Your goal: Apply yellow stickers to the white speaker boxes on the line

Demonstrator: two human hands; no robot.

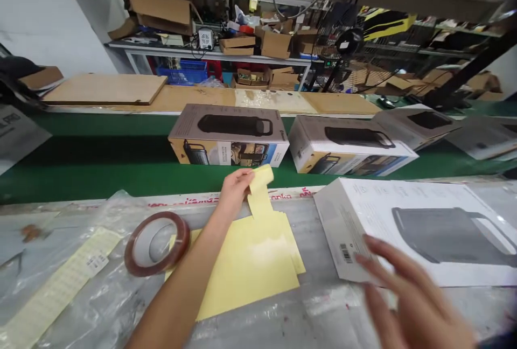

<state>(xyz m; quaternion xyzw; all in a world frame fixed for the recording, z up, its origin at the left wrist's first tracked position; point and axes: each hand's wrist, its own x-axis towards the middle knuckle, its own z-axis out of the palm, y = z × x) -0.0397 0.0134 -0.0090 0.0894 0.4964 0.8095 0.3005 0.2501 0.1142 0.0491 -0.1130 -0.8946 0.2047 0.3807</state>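
Observation:
My left hand (pixel 233 192) pinches a curled yellow strip (pixel 259 190) that rises from a stack of yellow sheets (pixel 254 263) on the plastic-covered bench. A roll of brown tape (pixel 156 243) lies just left of my forearm. My right hand (pixel 407 295) is blurred, its fingers spread, at the near left corner of a white product box (pixel 407 220) that lies flat with a barcode on its side. Nothing is in that hand.
A green conveyor belt (pixel 92 155) runs beyond the bench and carries several printed boxes, one (pixel 228 134) straight ahead and another (pixel 347 147) to its right. A sheet of white labels (pixel 60 284) lies at the left. Cluttered shelves with cardboard stand behind.

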